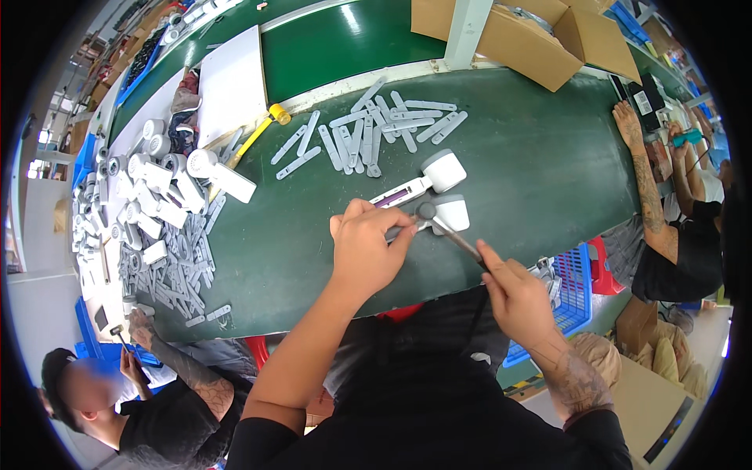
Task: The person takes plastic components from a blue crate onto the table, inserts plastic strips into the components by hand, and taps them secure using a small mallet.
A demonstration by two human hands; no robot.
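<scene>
My left hand (368,244) is closed on the handle end of a white device (452,214) with a block-shaped head, lying on the green table; the fingers hide most of its handle. In my right hand (518,294) is a small hammer (462,242), gripped by its handle. Its dark round head is over the device's neck, close to my left fingertips; whether it touches cannot be told. Just beyond lies a second white device (444,171), whose handle shows a purple strip in an open channel. Farther off is a loose pile of grey plastic strips (368,129).
White devices (223,176) and more grey strips (176,262) are heaped at the left, near a yellow mallet (279,114). Cardboard boxes (521,47) stand at the back right. A co-worker (149,392) sits at the left; others work at the right, by a blue basket (576,286).
</scene>
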